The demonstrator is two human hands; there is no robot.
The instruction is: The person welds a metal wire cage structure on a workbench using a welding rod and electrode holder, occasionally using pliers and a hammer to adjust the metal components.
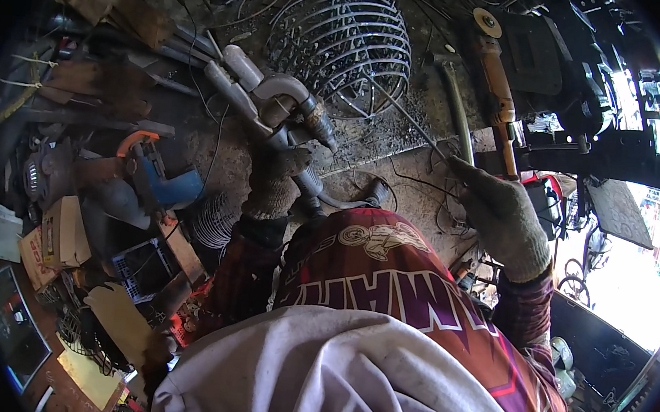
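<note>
My gloved right hand is closed round one end of a thin metal rod. The rod slants up and left, its far end at a round cage of curved metal bars with dark debris in and around it. On the left, my gloved left hand is closed at the lower end of a grey metal pipe assembly. This assembly has a U-shaped bend and a darker, stained end. Glove and shadow hide part of the left grip.
A hammer and an orange-brown angle grinder lie right of the cage. A blue and orange tool, a coil of wire and cardboard boxes are at left. Loose dark cables cross the work surface.
</note>
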